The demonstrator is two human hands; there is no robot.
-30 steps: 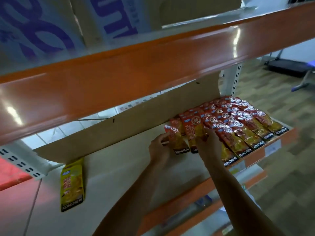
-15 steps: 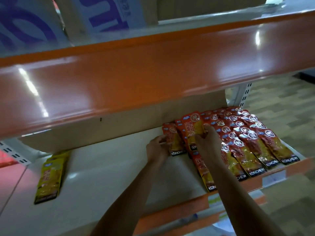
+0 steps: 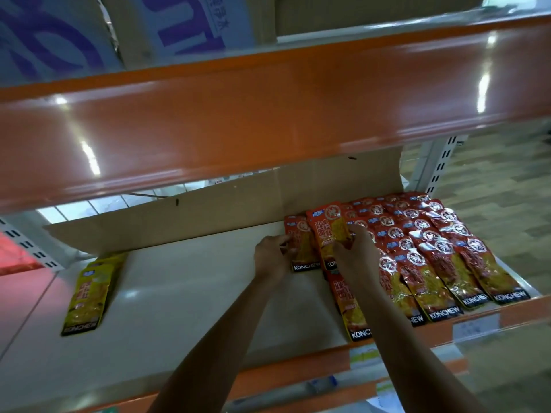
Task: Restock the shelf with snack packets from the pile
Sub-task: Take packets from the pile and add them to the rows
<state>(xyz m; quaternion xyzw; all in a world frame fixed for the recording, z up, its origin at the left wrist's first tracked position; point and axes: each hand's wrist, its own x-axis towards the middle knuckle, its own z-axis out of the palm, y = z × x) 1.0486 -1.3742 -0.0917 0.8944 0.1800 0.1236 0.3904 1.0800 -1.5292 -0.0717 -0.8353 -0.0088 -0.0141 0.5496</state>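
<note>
Right grip (image 3: 354, 254) clasps a red packet (image 3: 326, 222), tilting it onto the row (image 3: 432, 248) at the back of the shelf (image 3: 193, 293), apparently to overlap neatly; left grip (image 3: 272, 254) pinches the end packet (image 3: 302, 254), likely steadying it against sliding

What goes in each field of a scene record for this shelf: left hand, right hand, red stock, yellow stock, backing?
left hand: pinches edge of leftmost red packet
right hand: grips raised red packet
red stock: red packets in overlapping rows, right end of shelf
yellow stock: yellow packets, far left, flat
backing: cardboard sheet along the rear
</note>
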